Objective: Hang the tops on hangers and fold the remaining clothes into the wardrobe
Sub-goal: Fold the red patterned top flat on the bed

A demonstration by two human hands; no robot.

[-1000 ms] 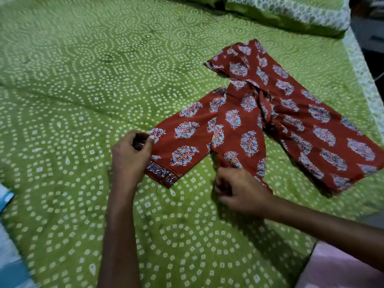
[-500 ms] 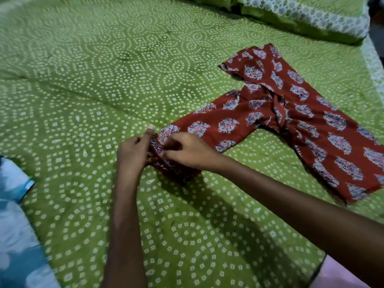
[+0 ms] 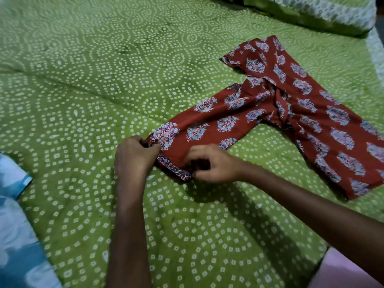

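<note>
Red printed trousers (image 3: 307, 113) lie flat on the green dotted bedsheet (image 3: 83, 84), right of centre. Both hands are at the cuff end of the near leg. Left hand (image 3: 135, 159): fingers curled, pinching the far corner of the bordered hem (image 3: 174, 168). Right hand (image 3: 214, 163): fingers curled onto the near corner of the same hem, thumb side blurred, so exact pinch point is unclear. Hem is stretched between the two hands, just above or on the sheet; can't tell which. That leg runs up and right from the hands to the bunched crotch and waist area. Other leg runs down toward the right edge, flat. Green pillow (image 3: 311, 15) with white-patterned border at top right. Blue-and-white cloth (image 3: 18, 235) at bottom left, well apart from the trousers. Pink fabric (image 3: 342, 271) at bottom right corner.
</note>
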